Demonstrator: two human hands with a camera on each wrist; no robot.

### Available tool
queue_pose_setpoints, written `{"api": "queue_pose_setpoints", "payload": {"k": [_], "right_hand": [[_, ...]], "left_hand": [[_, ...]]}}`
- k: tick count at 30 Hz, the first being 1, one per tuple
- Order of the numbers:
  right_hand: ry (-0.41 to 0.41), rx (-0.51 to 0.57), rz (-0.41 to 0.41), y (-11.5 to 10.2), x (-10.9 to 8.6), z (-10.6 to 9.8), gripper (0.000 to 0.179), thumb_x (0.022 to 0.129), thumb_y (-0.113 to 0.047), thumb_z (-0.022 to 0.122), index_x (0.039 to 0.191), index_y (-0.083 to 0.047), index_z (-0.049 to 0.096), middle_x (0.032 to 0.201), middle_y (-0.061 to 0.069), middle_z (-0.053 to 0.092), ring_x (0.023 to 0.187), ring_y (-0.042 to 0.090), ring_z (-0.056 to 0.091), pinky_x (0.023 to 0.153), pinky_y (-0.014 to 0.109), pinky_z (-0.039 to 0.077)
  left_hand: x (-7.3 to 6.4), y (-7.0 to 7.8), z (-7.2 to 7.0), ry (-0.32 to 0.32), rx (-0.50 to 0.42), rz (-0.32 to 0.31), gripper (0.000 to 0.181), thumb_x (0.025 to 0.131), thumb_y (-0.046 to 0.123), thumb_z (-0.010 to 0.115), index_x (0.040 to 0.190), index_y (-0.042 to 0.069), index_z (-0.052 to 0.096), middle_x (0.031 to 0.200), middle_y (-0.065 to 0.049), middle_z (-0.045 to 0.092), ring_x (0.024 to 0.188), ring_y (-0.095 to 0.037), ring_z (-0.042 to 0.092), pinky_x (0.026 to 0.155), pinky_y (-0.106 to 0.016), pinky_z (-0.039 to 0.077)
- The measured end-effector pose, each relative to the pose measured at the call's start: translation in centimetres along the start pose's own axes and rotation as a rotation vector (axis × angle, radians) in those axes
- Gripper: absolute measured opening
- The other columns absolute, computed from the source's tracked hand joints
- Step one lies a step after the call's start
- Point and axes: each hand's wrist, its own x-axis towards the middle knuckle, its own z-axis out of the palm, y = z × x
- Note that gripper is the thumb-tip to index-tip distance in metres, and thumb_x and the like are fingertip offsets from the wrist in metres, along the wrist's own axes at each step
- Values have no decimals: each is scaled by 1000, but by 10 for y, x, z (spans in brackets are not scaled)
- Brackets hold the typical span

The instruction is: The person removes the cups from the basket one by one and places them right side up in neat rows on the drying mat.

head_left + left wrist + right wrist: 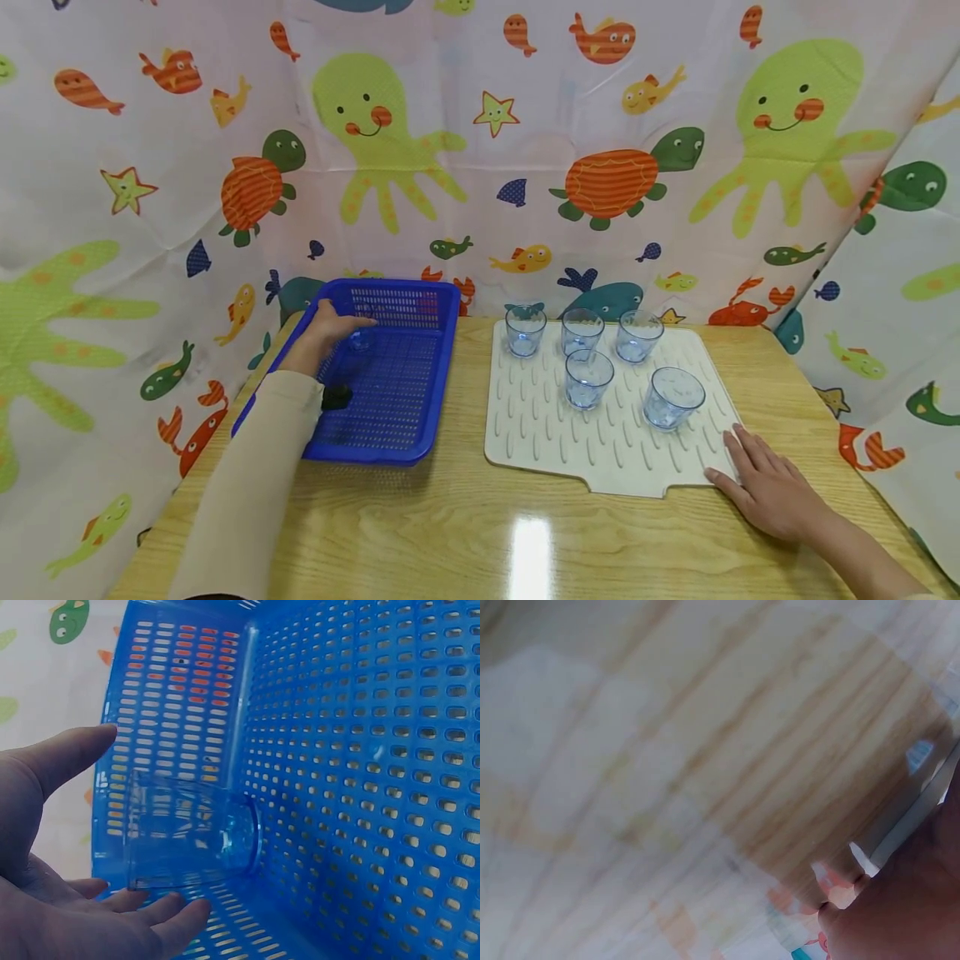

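Inside the blue plastic basket (366, 456), my left hand (327, 327) is at the far left corner beside a clear bluish glass (362, 338). The left wrist view shows this glass (191, 836) upright on the basket floor, with the thumb and fingers spread around it. The fingertips lie close to the glass; whether they touch it, I cannot tell. My right hand (776, 492) lies flat on the table, its fingertips at the right front edge of a white drying mat (525, 437). Several similar glasses (588, 383) stand on that mat.
The wooden table (450, 533) carries the basket on the left and the mat on the right. A black object (337, 396) is by the left wrist. A curtain (487, 208) printed with sea animals closes off the back and both sides.
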Motion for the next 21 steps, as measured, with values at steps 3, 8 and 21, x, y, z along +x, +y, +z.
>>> {"api": "queue_pose_setpoints", "payload": {"k": [3, 8, 21], "right_hand": [[4, -7, -3, -1, 1, -1, 87, 105, -53, 47, 155, 14, 22, 158, 41, 17, 142, 63, 17, 106, 80, 15], [2, -8, -7, 0, 2, -1, 87, 105, -53, 47, 155, 14, 23, 158, 41, 18, 141, 64, 18, 105, 80, 16], [2, 8, 0, 1, 1, 0, 87, 105, -54, 47, 155, 13, 22, 158, 40, 18, 141, 63, 18, 105, 80, 15]], "left_hand": [[5, -2, 3, 5, 10, -20, 114, 101, 30, 64, 152, 4, -34, 164, -23, -27, 153, -46, -15, 123, -61, 4], [13, -6, 8, 40, 12, -23, 112, 100, 25, 65, 154, 1, -29, 166, -25, -22, 153, -46, -12, 123, -59, 4], [15, -5, 17, 141, -15, 25, 102, 98, 15, 68, 160, -3, -11, 168, -28, -1, 155, -46, 6, 123, -57, 18]]}}
